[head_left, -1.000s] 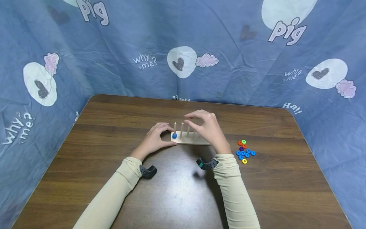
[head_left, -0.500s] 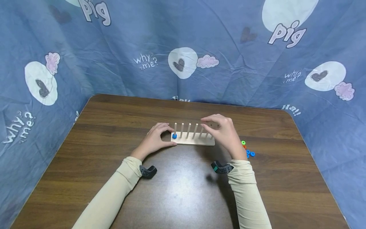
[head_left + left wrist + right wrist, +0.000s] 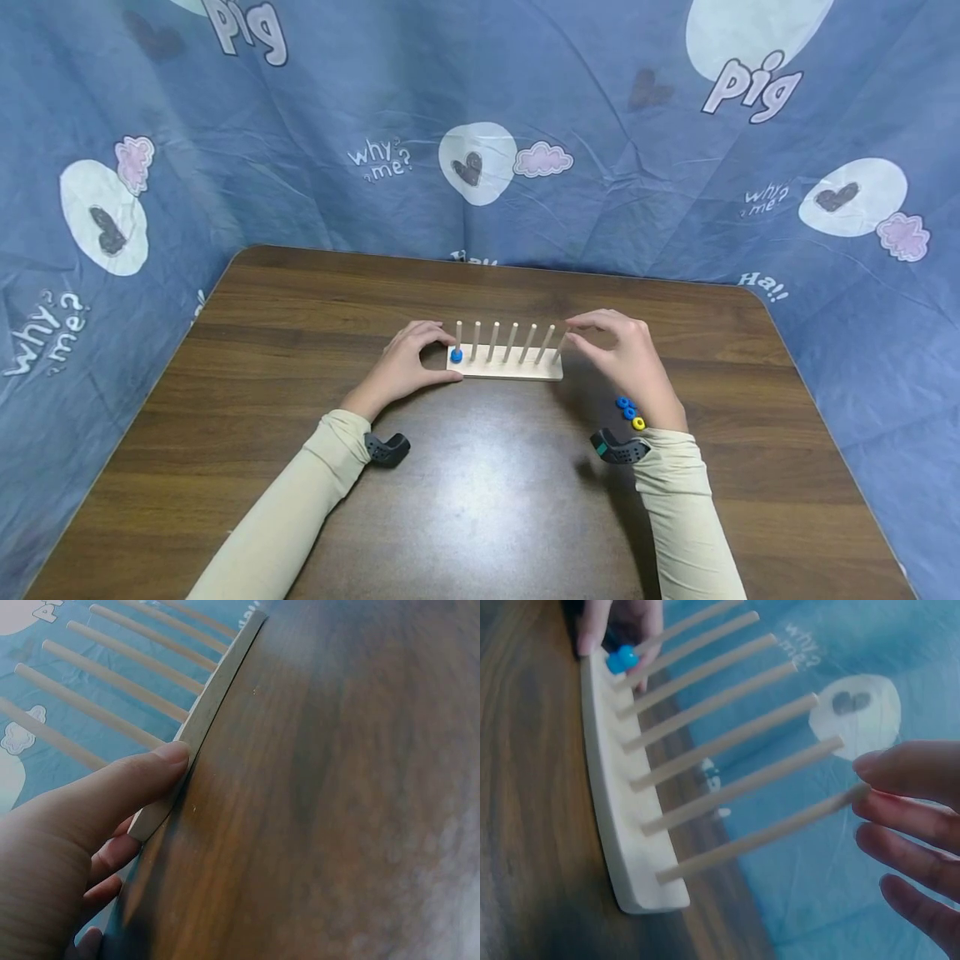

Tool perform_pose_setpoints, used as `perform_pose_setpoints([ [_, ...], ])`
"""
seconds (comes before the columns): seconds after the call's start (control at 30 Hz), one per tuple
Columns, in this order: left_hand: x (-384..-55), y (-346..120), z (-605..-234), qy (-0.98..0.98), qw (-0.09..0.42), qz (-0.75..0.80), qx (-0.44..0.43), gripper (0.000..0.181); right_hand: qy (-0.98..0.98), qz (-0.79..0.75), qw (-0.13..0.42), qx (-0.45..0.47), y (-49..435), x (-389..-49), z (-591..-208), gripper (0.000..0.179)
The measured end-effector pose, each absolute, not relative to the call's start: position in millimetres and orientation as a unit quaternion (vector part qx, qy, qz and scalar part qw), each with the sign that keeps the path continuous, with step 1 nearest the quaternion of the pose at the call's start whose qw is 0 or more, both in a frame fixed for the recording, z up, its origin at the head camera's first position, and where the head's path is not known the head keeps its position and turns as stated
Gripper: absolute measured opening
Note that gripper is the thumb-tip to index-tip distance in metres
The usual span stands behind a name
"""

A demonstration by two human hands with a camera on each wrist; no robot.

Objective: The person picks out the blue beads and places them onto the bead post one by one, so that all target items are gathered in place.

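Observation:
A pale wooden peg board (image 3: 504, 369) with a row of several upright pegs lies in the middle of the table. Blue rings (image 3: 457, 356) sit low on its leftmost peg. My left hand (image 3: 405, 360) grips the board's left end, thumb on the front edge and fingers behind. My right hand (image 3: 628, 358) is at the opposite end, thumb and forefinger pinching the tip of the last peg (image 3: 765, 836). Its other fingers are spread and loosely bent in the right wrist view. No ring shows between them.
Loose blue rings (image 3: 627, 407) and a yellow ring (image 3: 638, 423) lie on the table beside my right wrist, which hides the others. A brown wooden table (image 3: 337, 283) reaches back to a blue printed cloth (image 3: 315, 100).
My right hand has moved rightward along the tops of the pegs to the last one, uncovering the board and hiding some loose rings. My left hand has stayed still.

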State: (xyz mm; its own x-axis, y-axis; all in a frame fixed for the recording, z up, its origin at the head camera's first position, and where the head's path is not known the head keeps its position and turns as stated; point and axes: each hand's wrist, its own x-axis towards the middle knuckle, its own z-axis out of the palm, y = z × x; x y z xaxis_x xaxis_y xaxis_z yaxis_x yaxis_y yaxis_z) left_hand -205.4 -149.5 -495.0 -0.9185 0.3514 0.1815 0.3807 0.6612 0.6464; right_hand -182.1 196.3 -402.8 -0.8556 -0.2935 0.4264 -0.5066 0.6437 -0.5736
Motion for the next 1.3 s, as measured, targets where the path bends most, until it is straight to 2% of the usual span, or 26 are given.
perform_pose_setpoints([
  [0.83, -206, -152, -498, -0.913, 0.017, -0.357, -0.197, 0.055, -0.935, 0.294, 0.114, 0.163, 263, -163, -415, 0.016],
  [1.0, -204, -151, -498, -0.913, 0.017, -0.357, -0.197, 0.055, -0.943, 0.294, 0.081, 0.137, 285, -157, -415, 0.019],
  [1.3, -205, -151, -495, -0.912, 0.019, -0.359, -0.198, 0.054, -0.955, 0.279, -0.012, 0.097, 312, -148, -421, 0.024],
])
